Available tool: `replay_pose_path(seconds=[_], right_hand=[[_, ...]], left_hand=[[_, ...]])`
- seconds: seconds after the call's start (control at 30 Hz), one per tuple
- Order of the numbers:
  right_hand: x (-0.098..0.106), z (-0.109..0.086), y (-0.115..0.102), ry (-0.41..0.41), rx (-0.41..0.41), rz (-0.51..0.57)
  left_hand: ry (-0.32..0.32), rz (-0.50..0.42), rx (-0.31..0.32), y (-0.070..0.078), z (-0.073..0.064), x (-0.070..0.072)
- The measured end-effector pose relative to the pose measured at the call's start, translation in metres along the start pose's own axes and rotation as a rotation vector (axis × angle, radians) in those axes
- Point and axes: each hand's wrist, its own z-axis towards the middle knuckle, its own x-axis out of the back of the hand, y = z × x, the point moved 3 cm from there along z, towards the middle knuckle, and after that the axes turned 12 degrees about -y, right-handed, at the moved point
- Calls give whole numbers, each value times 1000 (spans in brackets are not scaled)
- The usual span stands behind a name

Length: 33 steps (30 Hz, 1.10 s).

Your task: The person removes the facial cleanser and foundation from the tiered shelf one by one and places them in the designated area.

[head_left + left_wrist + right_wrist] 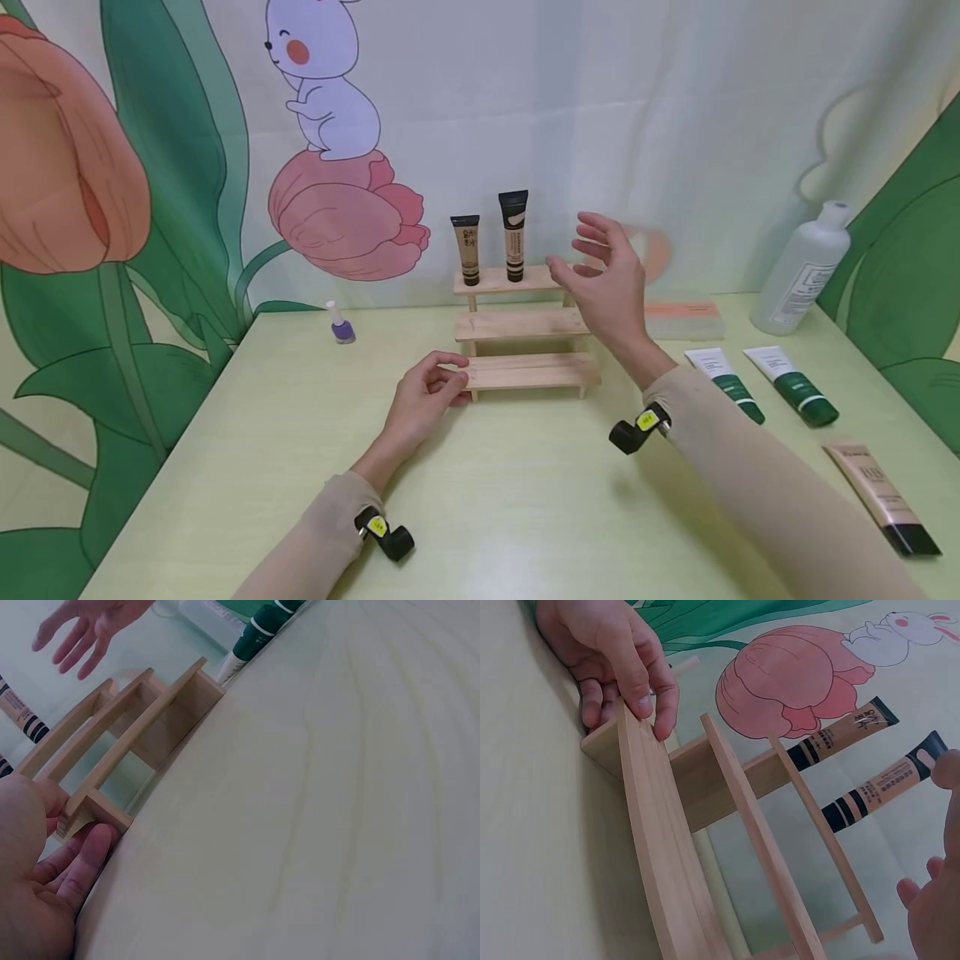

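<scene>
A three-step wooden display rack (532, 324) stands at the back of the table. My left hand (422, 397) holds the left end of its lowest step, and in the left wrist view the fingers reach under that step (142, 739). Two beige cosmetic tubes with black caps stand cap-down on the top step: a shorter tube (468, 252) on the left and a taller tube (514, 242) near the middle. Beside the top step's right end my right hand (611, 287) is raised, fingers spread and loosely bent, holding nothing. It is apart from the taller tube.
Behind the right forearm lie two white-and-green tubes (806, 396) and a pale box (686, 321). A clear bottle (802, 271) stands at the back right corner. A beige tube (877, 492) lies at front right. Purple nail polish (342, 331) stands back left, before a printed curtain (465, 100).
</scene>
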Motion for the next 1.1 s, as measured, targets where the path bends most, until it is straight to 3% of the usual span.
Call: replay_pose_path(seconds=[0.43, 1.1], right_hand=[[-36, 23, 10, -78, 10, 83], [-58, 38, 19, -129, -52, -15]], left_hand=[[-4, 1, -12, 0, -1, 1], [-2, 13, -10, 0, -1, 1]])
